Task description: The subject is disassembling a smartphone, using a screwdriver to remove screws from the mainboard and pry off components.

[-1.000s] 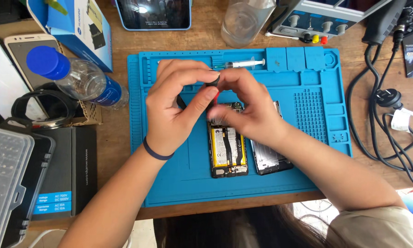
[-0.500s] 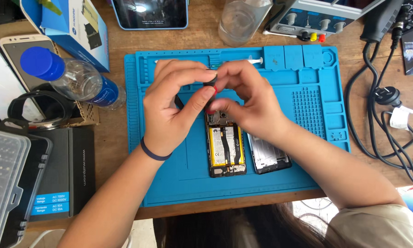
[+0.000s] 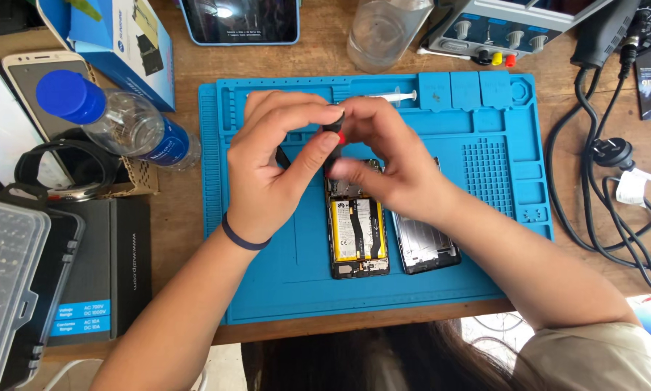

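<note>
Over the far half of the blue silicone mat (image 3: pixel 282 289), both hands meet on a small black screwdriver (image 3: pixel 333 130) with a red band. The left hand (image 3: pixel 271 163) is curled narrow, thumb and forefinger pinching the tool's upper part, a dark band round the wrist. The right hand (image 3: pixel 394 163) is likewise closed, fingertips gathered round the shaft just above the opened phone (image 3: pixel 356 235); the tip itself is hidden behind the fingers. The phone lies flat near the mat's middle, back off, showing a yellowish battery, a dark ribbon cable and metal shields. Just to its right, touching or nearly so, lies its grey back cover (image 3: pixel 427 242), smooth and rectangular. A thin syringe (image 3: pixel 394 96) rests in a groove at the mat's far edge. Left of the mat on the wooden worktop (image 3: pixel 188 210) lies a clear plastic bottle (image 3: pixel 119 119) with a blue cap.
</note>
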